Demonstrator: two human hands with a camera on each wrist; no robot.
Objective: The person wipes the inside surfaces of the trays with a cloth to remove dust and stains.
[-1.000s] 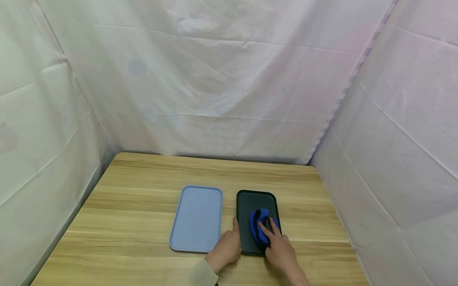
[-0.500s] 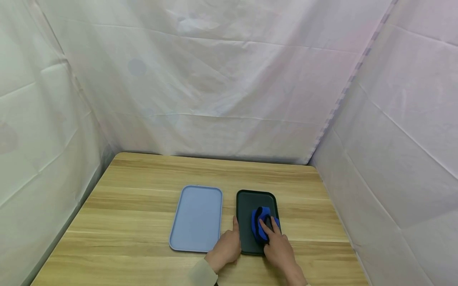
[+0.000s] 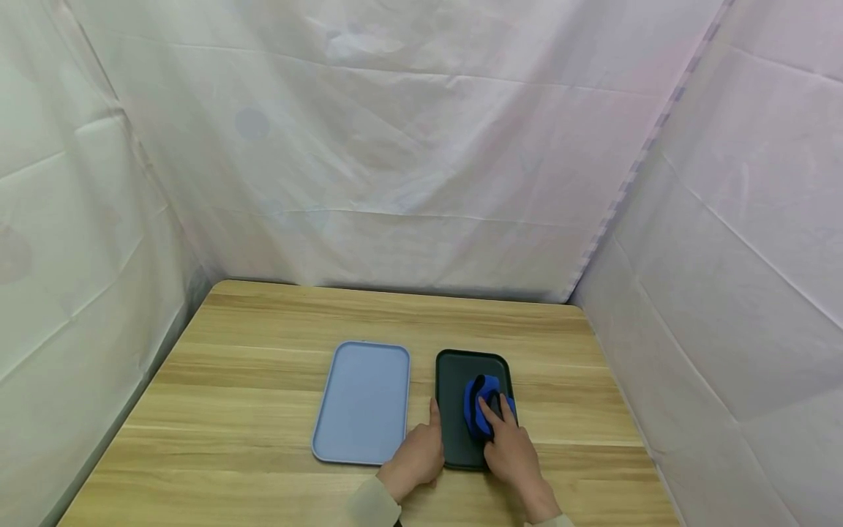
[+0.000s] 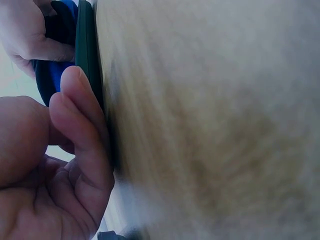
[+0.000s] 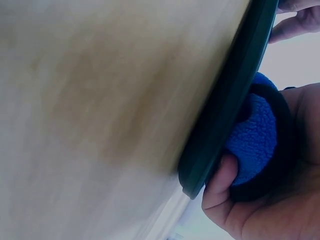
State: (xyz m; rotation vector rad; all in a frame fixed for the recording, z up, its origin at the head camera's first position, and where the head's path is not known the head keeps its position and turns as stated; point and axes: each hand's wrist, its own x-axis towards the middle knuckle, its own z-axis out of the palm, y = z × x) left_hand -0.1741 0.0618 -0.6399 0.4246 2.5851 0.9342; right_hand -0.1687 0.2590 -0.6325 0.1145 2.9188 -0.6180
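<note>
My right hand grips a folded, fuzzy blue cloth with black edging, its first two fingers spread over the top. In the right wrist view the thumb curls against the blue cloth. The cloth lies on the dark green tray, towards its right side. My left hand is at the tray's near left edge, with the index finger pointing straight along the rim. Its other fingers are bent beside the tray in the left wrist view; part of the contact there is hidden.
A light blue tray lies flat to the left of the dark green one, close to my left wrist. Both stand on a wood-grain table. White fabric sheets hang behind the table and on both sides.
My right hand and the blue cloth have slid a little forward and slightly right over the dark green tray. The left hand and both trays hold still.
</note>
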